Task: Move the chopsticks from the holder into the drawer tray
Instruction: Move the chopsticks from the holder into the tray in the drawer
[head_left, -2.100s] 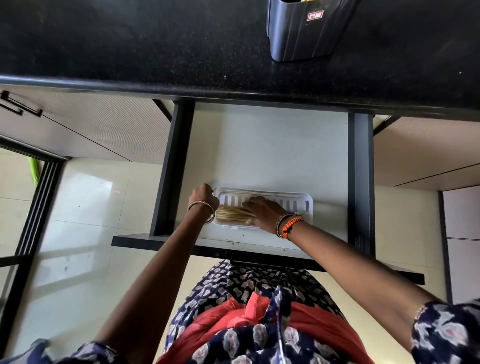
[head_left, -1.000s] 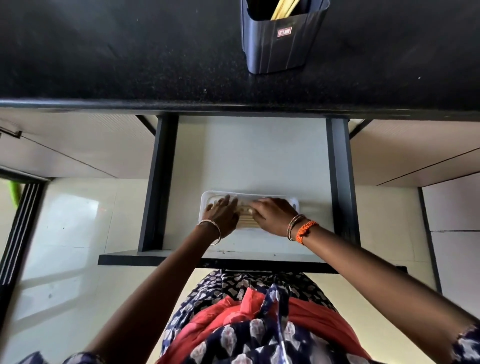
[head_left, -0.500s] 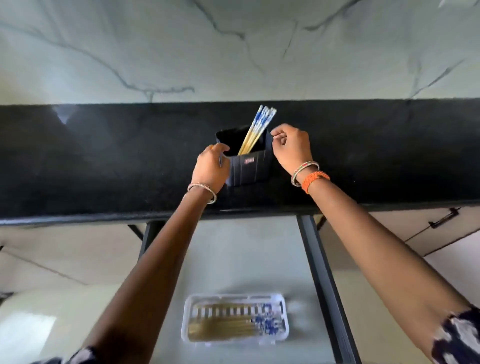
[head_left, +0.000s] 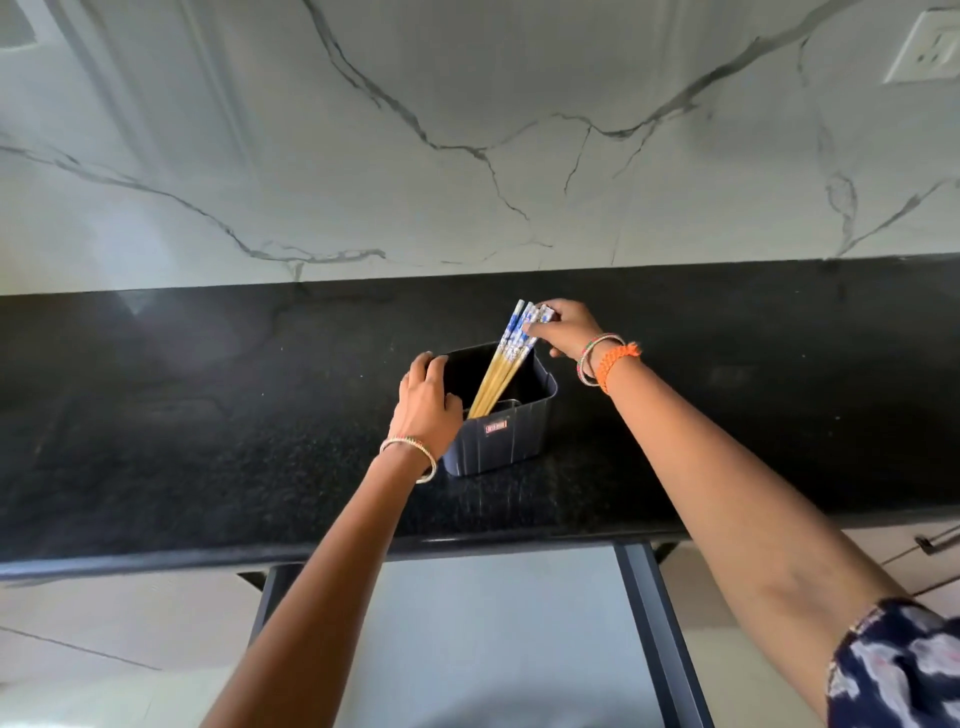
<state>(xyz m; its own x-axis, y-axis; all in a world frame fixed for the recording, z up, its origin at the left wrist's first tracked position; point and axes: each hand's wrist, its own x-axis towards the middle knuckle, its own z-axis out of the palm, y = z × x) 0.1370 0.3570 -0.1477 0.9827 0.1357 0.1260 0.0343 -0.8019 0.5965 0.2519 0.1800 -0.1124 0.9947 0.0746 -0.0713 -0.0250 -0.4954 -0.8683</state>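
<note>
Several slim wooden chopsticks with blue-and-white patterned tops (head_left: 506, 358) lean together inside the dark ribbed plastic holder (head_left: 501, 423) on the black speckled stone counter (head_left: 208, 415), above the open pale drawer (head_left: 493, 623), whose tray lies out of sight. The left hand (head_left: 426, 405) wraps the holder's near-left rim to steady it, while the right hand (head_left: 563, 330) pinches the patterned tips. Light, stiff and probably smooth, they should lift best gathered as one bundle near those tops, lest they fan apart.

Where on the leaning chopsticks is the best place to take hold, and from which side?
Probably the blue-patterned top ends of the chopsticks, from the right: they lean up and right, clear of the holder rim, where the right hand already pinches them.
</note>
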